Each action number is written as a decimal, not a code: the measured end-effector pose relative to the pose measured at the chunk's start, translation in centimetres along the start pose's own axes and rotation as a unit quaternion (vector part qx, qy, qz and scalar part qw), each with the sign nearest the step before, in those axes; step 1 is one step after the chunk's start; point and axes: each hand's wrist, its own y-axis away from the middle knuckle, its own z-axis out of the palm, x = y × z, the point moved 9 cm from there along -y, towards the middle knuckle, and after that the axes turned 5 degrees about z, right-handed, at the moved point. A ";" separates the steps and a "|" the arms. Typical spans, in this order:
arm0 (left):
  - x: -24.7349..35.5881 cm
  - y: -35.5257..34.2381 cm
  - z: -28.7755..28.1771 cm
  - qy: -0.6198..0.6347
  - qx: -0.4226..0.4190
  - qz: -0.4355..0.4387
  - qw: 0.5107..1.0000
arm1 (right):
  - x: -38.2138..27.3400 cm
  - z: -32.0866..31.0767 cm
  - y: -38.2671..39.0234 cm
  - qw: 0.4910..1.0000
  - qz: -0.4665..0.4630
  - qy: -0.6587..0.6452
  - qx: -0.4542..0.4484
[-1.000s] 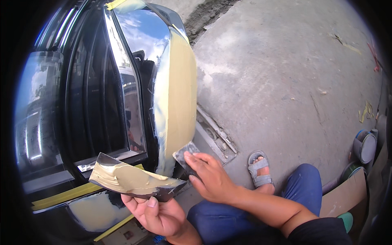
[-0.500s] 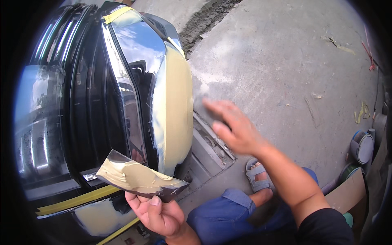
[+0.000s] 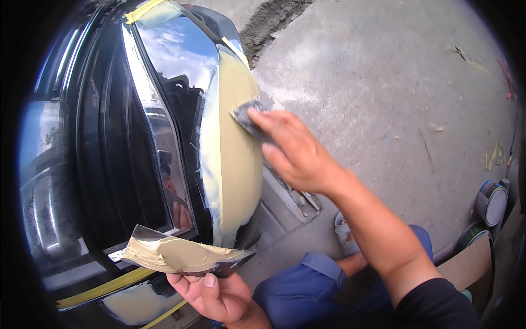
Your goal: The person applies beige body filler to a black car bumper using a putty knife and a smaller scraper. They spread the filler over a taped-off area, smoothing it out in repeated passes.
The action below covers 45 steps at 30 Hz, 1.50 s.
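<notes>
Right hand [image 3: 298, 153] pinches spreader [image 3: 246, 116] flat against filler-coated panel [image 3: 235, 159]; left hand [image 3: 216, 293] grips loaded palette [image 3: 183, 256] level, close by.

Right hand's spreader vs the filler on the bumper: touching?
Touching. In the head view the right hand presses the small grey spreader, whose edge lies directly on the beige filler patch with no gap visible.

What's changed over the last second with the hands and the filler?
The right hand rose from low beside the mixing board, carrying its small spreader, and now presses it against the upper part of the beige filler patch on the car body. The left hand stayed put, holding the filler-coated board as before. The cans on the concrete have not moved.
</notes>
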 end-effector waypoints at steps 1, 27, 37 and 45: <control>-0.1 -0.1 0.3 -0.001 -0.001 0.001 1.000 | -0.2 0.5 1.7 1.000 0.009 0.009 0.000; -1.1 0.0 2.7 0.050 -0.026 -0.101 0.993 | -4.5 -0.5 10.1 0.980 -0.016 -0.098 -0.173; -0.8 -0.9 3.7 -0.085 -0.028 0.009 0.996 | 4.0 -2.3 -4.1 0.998 -0.044 0.036 0.030; -1.5 -1.1 3.9 -0.071 -0.021 0.007 0.997 | 0.9 1.0 5.2 1.000 -0.009 0.005 -0.009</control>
